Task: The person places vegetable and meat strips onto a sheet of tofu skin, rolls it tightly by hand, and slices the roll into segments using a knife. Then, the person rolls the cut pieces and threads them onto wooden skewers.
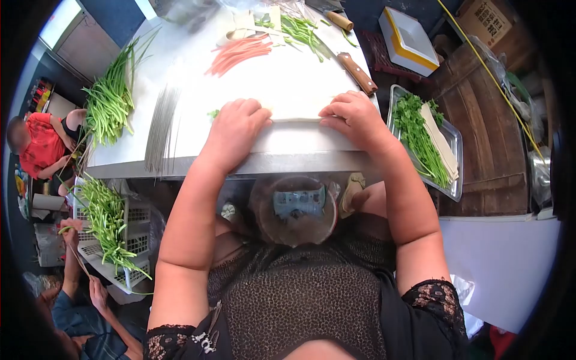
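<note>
the left hand [240, 125] and right hand [353, 118], fingers curled, grasp opposite ends of a pale sheet [296, 113], which lies near the front edge of the white tabletop [300, 141]; glare obscures much of its outline. beyond it lie orange-red strips [240, 54] and cut green pieces [300, 31]. a wooden-handled knife [358, 73] rests just beyond the right hand; thin rods [161, 126] and long green stalks [111, 108] lie to the left of the left hand.

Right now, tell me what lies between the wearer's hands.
The head view shows the near edge of a white sheet between left hand and right hand.
</note>
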Available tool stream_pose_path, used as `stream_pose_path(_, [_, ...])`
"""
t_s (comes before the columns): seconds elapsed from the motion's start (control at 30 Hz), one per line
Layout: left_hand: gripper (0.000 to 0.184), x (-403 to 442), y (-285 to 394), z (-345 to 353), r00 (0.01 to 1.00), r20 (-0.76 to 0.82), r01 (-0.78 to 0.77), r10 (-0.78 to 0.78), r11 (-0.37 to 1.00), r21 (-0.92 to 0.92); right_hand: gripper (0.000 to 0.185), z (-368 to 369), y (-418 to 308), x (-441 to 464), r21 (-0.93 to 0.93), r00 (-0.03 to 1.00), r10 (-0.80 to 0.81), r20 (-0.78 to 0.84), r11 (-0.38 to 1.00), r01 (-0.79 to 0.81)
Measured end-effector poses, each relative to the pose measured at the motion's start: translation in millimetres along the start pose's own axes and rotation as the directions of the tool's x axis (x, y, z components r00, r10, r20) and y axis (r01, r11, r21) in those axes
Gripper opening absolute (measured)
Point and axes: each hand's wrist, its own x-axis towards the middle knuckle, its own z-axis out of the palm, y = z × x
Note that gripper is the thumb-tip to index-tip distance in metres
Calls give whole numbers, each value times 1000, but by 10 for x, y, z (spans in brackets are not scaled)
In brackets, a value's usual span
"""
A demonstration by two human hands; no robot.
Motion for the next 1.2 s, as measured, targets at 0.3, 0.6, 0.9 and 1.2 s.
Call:
stream_pose_path(0.3, [15,147,-205,-33,996,82,58,-42,978,-199,8,-129,97,202,118,992,36,124,992,-51])
stream_pose_path(0.6, [16,224,-275,-28,983,177,86,-40,962,-260,11,-149,36,239,-16,992,-42,121,999,44])
stream_pose_path(0.9, [17,210,-306,13,972,197,190,-129,922,-337,9,-88,112,229,34,995,54,84,998,-57])
stream_pose_path(1.2, [15,227,-313,11,933,214,356,-289,821,-446,12,-50,234,278,35,997,-35,67,999,33])
